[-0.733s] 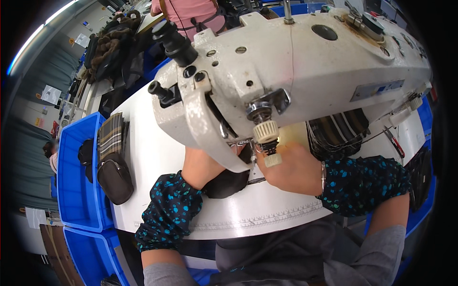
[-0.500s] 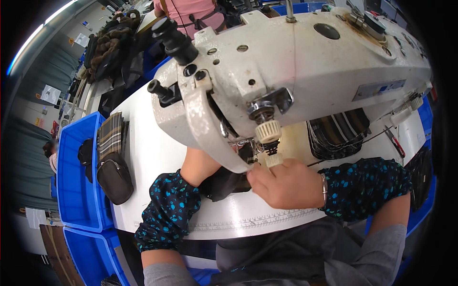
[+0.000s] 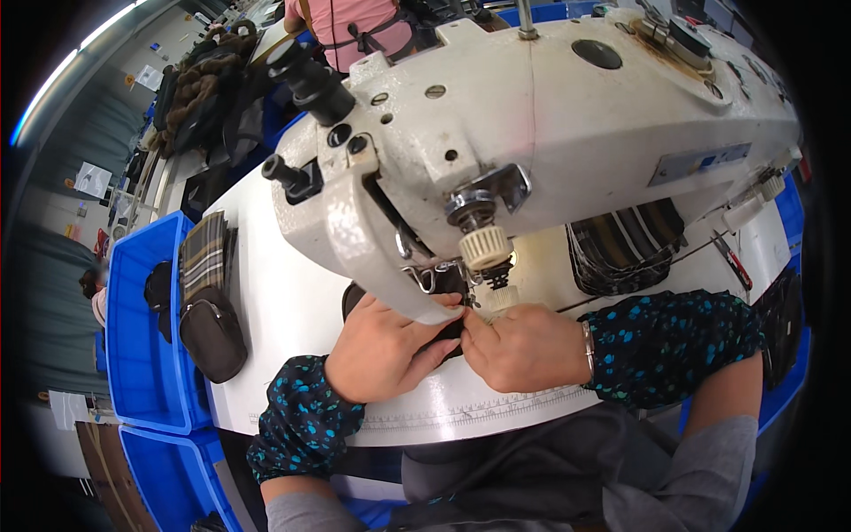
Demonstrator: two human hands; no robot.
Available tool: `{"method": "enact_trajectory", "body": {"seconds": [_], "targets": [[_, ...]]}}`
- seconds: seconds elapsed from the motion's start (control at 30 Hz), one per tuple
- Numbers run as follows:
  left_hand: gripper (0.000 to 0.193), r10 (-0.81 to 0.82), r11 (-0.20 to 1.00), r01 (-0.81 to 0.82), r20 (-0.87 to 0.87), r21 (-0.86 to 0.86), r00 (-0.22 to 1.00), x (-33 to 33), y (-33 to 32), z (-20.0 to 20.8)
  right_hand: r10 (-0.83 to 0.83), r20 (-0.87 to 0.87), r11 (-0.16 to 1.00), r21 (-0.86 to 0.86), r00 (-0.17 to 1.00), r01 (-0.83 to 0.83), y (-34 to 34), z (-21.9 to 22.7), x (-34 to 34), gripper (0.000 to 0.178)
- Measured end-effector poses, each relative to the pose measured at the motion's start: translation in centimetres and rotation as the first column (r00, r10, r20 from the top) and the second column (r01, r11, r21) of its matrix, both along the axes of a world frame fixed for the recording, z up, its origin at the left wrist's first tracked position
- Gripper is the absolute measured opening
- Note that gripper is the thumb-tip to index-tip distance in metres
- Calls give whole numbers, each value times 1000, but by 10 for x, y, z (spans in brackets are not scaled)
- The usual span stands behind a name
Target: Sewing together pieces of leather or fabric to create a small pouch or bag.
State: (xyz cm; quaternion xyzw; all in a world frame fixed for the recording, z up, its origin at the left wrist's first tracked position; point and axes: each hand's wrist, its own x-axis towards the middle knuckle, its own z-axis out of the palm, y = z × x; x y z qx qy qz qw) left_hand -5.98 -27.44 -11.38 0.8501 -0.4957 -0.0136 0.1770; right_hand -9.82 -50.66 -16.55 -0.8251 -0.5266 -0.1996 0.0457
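Observation:
A dark fabric piece [image 3: 353, 295] lies under the needle area of a white sewing machine [image 3: 567, 106]. My left hand [image 3: 381, 346] is on its near part, fingers bent over it and thumb low by its edge; the machine's curved lever hides some fingertips. My right hand [image 3: 523, 348] is closed, thumb and forefinger pinching the piece's right edge close to the presser foot. Both hands' fingertips nearly meet there. Much of the piece is hidden by my hands and the machine head.
Striped fabric pieces [image 3: 625, 248] are stacked behind my right hand, with red-handled snips [image 3: 734, 262] to their right. At left lie a dark zipped pouch [image 3: 213, 332] and striped fabric [image 3: 204, 253], beside a blue bin [image 3: 133, 355]. A person in pink [image 3: 355, 27] sits beyond.
My left hand has come back from behind the machine's lever and now rests over the dark piece, which has shifted away from me. My right hand stays pinched near the presser foot.

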Motion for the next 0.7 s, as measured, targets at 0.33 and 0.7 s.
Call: {"method": "enact_trajectory", "body": {"seconds": [0.33,0.7], "targets": [[43,36,999,-38,76,30,996,-4,-3,-7,-65,-59,998,6,996,66,0,3,-6,26],[42,90,995,-86,91,-43,992,5,-9,-18,-94,4,992,90,996,93,2,-1,3,18]]}}
